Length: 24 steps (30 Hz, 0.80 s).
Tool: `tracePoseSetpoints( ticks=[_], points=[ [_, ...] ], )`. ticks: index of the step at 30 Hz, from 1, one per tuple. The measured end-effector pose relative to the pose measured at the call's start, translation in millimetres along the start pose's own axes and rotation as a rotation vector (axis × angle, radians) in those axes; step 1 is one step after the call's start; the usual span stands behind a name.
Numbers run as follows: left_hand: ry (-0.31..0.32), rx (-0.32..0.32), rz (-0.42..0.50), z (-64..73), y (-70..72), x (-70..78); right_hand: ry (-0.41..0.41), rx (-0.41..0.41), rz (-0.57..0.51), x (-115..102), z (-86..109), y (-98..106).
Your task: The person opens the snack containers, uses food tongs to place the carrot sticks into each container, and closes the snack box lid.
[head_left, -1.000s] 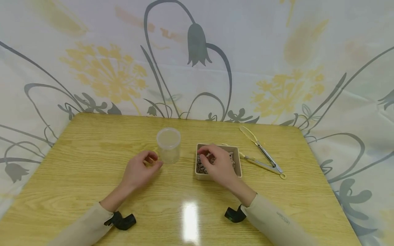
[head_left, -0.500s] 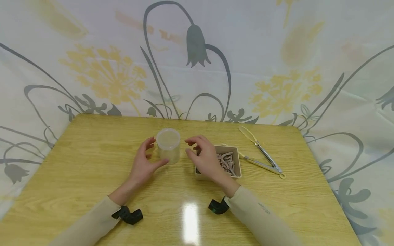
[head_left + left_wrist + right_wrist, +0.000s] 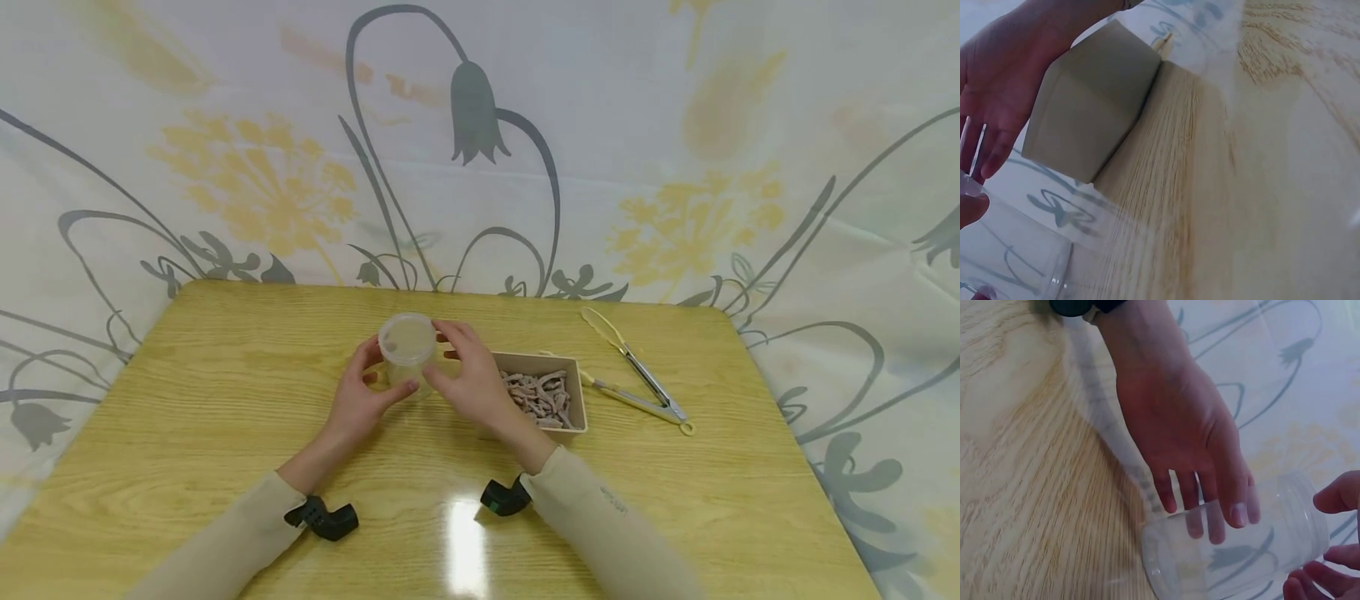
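A clear plastic jar (image 3: 407,340) with a round translucent top stands upright on the wooden table, left of the box. My left hand (image 3: 356,407) holds it by the wall from the left; in the right wrist view the thumb lies across the clear side (image 3: 1175,565) and the fingers show through behind. From the other side my right hand (image 3: 477,385) grips it at the upper rim, thumb in front and fingers behind. The right palm partly hides a beige box (image 3: 542,363) filled with twisted greyish-brown strips (image 3: 538,398).
Yellow-handled metal tongs (image 3: 654,382) lie spread apart to the right, one arm reaching behind the box. The table (image 3: 247,358) ends at the back against a flower-patterned cloth (image 3: 600,100). A black wrist mount (image 3: 330,521) sits at each sleeve.
My right hand has left the space over the box and come leftward to the jar. My left hand has spread its fingers and closed in around the jar's side. The jar stays in place.
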<state>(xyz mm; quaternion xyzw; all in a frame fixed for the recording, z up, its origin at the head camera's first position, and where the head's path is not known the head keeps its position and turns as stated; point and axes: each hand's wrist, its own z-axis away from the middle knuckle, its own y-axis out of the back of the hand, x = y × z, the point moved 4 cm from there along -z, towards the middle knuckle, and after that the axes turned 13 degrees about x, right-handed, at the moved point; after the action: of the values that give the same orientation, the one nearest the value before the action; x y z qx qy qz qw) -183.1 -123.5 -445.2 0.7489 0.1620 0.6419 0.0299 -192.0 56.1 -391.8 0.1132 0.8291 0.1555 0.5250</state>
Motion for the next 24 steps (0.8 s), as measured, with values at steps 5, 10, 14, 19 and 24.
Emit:
tracePoseSetpoints(
  ticks=[5,10,14,19,24],
  points=[
    [-0.009,0.007,0.012,-1.2,1.3,-2.0,-0.013,-0.011,-0.023,-0.9,0.7,-1.6],
    [-0.056,0.003,-0.006,-0.3,3.8,3.7,-0.044,-0.008,-0.027,-2.7,1.8,1.2],
    [-0.128,0.01,-0.005,2.1,5.4,7.6,-0.06,0.008,-0.035,-4.9,3.3,4.7],
    [-0.267,0.028,-0.01,5.9,7.8,12.7,-0.087,0.012,-0.073,-7.9,6.5,9.4],
    [-0.464,0.057,-0.056,10.6,8.6,22.1,-0.104,-0.003,-0.027,-9.0,10.8,13.1]
  ],
)
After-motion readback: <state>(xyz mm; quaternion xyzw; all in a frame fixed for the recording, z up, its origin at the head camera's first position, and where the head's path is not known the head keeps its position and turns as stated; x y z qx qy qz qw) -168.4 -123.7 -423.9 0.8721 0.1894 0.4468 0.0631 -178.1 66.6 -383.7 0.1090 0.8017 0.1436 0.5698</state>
